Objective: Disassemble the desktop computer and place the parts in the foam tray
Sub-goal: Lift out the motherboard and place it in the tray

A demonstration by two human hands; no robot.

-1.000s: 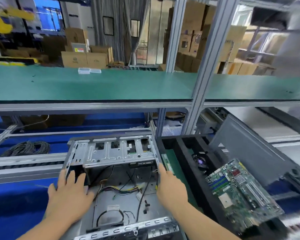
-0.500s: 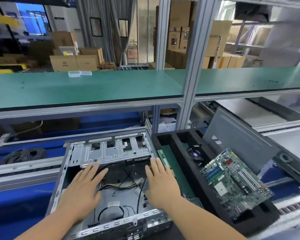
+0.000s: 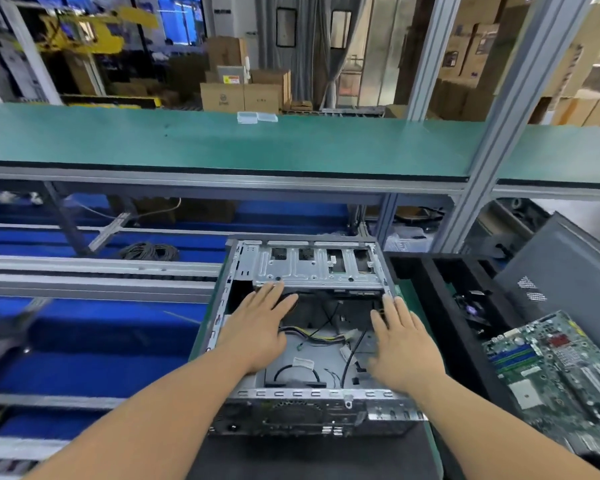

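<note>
1. The left hand (image 3: 257,327) is flat and spread inside the open computer chassis (image 3: 219,327), fingers straight, their tips at the near lip of the drive cage (image 3: 312,268); it grips nothing.
2. The right hand (image 3: 400,344) is likewise open and holds nothing, its fingertips just short of the cage's right corner.
3. Between the two hands lie loose power cables (image 3: 321,337) on the chassis floor: soft, likely to snag.
4. The cage looks like stiff, thin sheet steel with sharp edges, probably light; best taken by its near lip at both corners.
5. To the right of the right hand sits the black foam tray (image 3: 440,306), already holding the motherboard (image 3: 561,372), a fragile part.
</note>
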